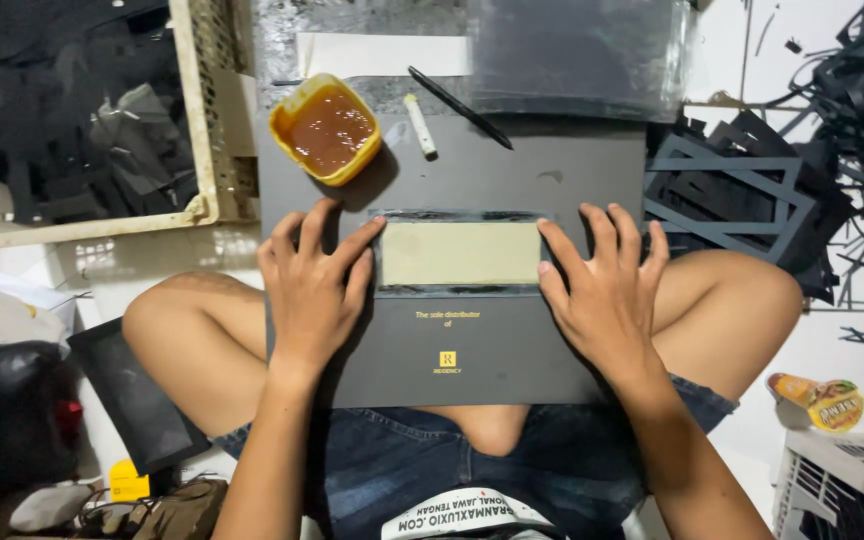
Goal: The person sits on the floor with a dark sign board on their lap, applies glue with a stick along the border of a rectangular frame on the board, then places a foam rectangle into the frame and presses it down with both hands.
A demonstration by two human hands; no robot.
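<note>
Dark grey rectangular card sheet [472, 340] lying across the seated person's lap, a pale beige rectangular panel [459, 253] at its centre. Left hand [312, 290] and right hand [607, 290] press flat on the sheet either side of the panel, fingers [562, 255] spread open, grasping nothing. Above the panel: yellow square tub of brown glue [325, 128], black pen [460, 107].

We have 1 view only, from a camera worn on the head, looking almost straight down past the chest onto a dark grey board [512, 350] that lies across the crossed legs of the seated person. We sit close: the board fills the middle of the frame, its near edge over the lap, its far edge toward the top. The left hand [312, 285] and right hand [607, 290] enter from the bottom edge. The floor shows beyond the board's left and right edges.
</note>
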